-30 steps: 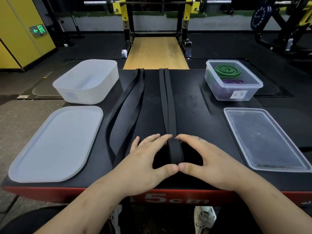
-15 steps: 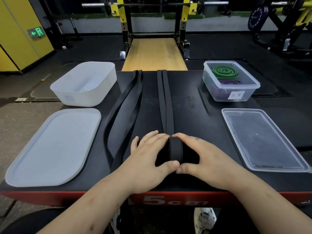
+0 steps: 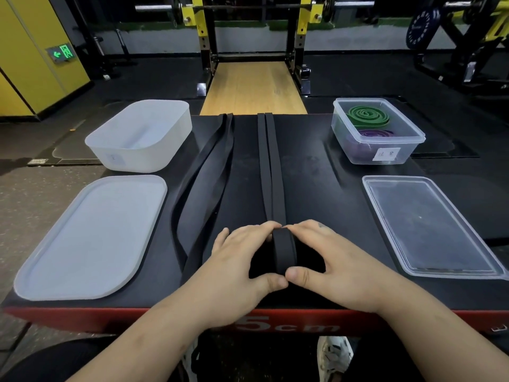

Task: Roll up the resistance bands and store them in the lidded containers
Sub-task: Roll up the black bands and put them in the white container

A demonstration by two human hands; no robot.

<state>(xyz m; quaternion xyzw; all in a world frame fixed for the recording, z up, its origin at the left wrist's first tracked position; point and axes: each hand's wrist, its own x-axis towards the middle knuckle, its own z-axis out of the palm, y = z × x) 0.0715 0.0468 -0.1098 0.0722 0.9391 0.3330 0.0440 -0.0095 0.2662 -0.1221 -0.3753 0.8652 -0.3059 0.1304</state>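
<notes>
Head camera looks down at a black resistance band (image 3: 271, 166) lying in a straight line down the middle of the worktop (image 3: 325, 188). Its near end is wound into a small fat roll (image 3: 283, 252) that stands on its edge close to the front of the worktop. Most of this band is flat and not rolled yet.

Just to the left lies a second black band (image 3: 203, 175), loose and not rolled at all. At the far right, a clear container (image 3: 358, 153) holds a green rolled band (image 3: 367, 114) and a purple rolled band (image 3: 376, 133). Its clear lid (image 3: 429, 227) is off and lies in front of it. At the far left, a white container (image 3: 154, 158) shows no band inside, and its white lid (image 3: 91, 235) lies in front of it.

So the job looks about half done. Two bands are put away, one is partly rolled, one is untouched, and both lids need to go on.

Both hands hold the roll. The left hand (image 3: 239, 266) cups its left side and the right hand (image 3: 338, 266) cups its right side. The fingers (image 3: 264, 228) curl over the top of the roll, and the thumbs tuck in at the near side. The two thumb tips meet there. It is a snug grip, not a wide one.
</notes>
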